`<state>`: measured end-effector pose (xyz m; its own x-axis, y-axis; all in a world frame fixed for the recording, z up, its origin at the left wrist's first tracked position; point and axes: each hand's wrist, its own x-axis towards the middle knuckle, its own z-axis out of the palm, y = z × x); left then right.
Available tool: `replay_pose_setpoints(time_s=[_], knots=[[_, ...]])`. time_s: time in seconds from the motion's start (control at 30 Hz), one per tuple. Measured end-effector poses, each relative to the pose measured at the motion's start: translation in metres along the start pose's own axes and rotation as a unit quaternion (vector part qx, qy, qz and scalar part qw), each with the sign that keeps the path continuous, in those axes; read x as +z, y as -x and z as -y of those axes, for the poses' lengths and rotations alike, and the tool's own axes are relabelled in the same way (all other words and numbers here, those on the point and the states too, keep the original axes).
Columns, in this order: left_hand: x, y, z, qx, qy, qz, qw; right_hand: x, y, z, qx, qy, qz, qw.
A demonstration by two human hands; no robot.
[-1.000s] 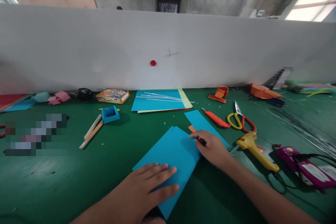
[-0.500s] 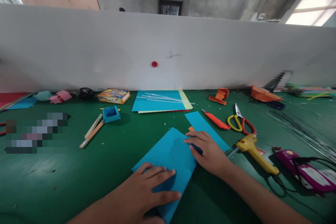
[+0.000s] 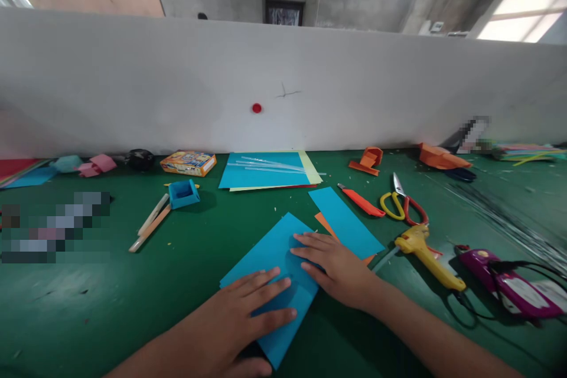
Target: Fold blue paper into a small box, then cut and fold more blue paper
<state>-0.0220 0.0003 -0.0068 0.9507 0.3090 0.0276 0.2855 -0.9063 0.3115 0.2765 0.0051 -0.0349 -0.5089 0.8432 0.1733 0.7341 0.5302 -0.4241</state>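
Note:
A folded blue paper sheet [image 3: 270,248] lies on the green table [image 3: 110,301] in front of me. My left hand [image 3: 248,313] lies flat on its near part, fingers spread and stretched out. My right hand [image 3: 336,269] presses flat on the sheet's right side, fingers extended and pointing left. Just beyond my right hand lies a smaller blue paper strip [image 3: 345,221] over an orange piece [image 3: 326,225].
Right of the paper lie an orange utility knife [image 3: 361,201], yellow-and-red scissors [image 3: 404,204], a yellow glue gun [image 3: 427,254] and a purple device with a cable [image 3: 509,283]. Behind are stacked sheets [image 3: 266,170], a small blue paper box [image 3: 183,194], sticks [image 3: 150,223] and a white partition wall [image 3: 283,82].
My right hand has slid left and nearer across the blue sheet, flattening out from a loosely curled shape. My left hand stays pressed on the sheet's near part.

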Motion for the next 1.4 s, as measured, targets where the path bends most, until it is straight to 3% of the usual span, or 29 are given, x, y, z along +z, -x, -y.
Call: replay_pose_setpoints(time_s=[0.27,0.97,1.2,1.4], knots=[[-0.0038,-0.0028,-0.0006,0.006,0.034,0.032,0.999,0.0018,-0.0006,0.0022,0.009,0.002,-0.001,1.0],[-0.0026,-0.0049,-0.0004,-0.003,0.051,0.011,0.999,0.0045,0.0021,0.0023,0.021,-0.008,-0.013,1.0],[-0.0009,-0.0051,-0.0032,0.056,0.052,0.01,0.997,0.0025,0.002,0.0025,0.023,-0.004,0.001,1.0],[-0.0036,-0.0075,-0.0058,0.057,0.026,0.031,0.998,0.0019,0.0028,0.0019,0.022,-0.007,0.012,1.0]])
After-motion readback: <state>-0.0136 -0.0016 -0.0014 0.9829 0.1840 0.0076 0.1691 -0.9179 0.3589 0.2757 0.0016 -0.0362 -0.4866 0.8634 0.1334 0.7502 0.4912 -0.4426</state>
